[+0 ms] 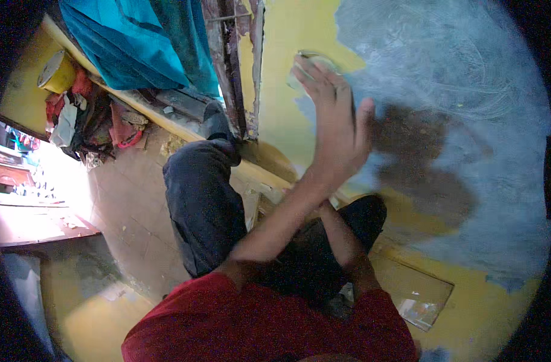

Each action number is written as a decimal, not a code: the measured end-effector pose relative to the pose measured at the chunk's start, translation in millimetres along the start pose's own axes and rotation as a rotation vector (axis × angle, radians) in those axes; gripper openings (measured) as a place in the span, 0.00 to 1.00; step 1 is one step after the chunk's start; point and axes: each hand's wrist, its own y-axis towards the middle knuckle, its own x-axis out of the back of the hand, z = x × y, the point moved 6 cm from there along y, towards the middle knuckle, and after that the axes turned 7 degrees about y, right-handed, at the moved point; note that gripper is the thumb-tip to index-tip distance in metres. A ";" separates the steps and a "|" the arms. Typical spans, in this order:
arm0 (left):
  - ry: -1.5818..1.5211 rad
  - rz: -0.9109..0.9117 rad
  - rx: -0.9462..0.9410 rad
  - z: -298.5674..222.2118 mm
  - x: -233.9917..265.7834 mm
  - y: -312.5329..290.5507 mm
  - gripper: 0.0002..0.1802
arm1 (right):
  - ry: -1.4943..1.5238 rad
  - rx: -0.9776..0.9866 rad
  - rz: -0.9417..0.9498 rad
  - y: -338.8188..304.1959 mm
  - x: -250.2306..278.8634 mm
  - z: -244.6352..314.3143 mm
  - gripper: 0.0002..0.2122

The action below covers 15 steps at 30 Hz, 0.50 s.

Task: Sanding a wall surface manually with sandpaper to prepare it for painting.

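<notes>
The largest thing was the yellow-painted plaster wall, which filled the right side from far to near. Across it spread a broad, cloudy grey-blue patch with pale curved streaks at its far end and a dark shadow near its middle. A dull brown tiled floor lay to the left. At the far left hung a bright teal cloth curtain, beside a worn brown wooden frame with flaking paint. The person's dark trousers and red shirt took up the near middle. Beyond the floor, at the left, sat a jumbled heap of red, white and dark cloths. A thin brown rectangular panel lay at the near right. A yellow round bucket tilted beside the heap. The left hand was flat, fingers straight and thumb spread away. The right hand was mostly hidden behind the left forearm; its grip could not be told. Smallest was a rounded, pale greenish pad, under the left fingertips at the wall, near the patch's left edge.
</notes>
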 end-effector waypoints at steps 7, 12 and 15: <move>-0.081 0.022 0.059 8.4 1.8 -9.7 0.35 | -0.008 -0.002 -0.005 2.3 -0.3 5.5 0.22; -0.031 -0.025 0.012 25.1 2.1 -2.4 0.35 | 0.013 0.017 -0.015 4.3 -4.0 15.8 0.21; -0.133 0.180 0.193 52.5 24.3 19.4 0.36 | 0.011 0.008 -0.027 3.6 1.3 6.2 0.21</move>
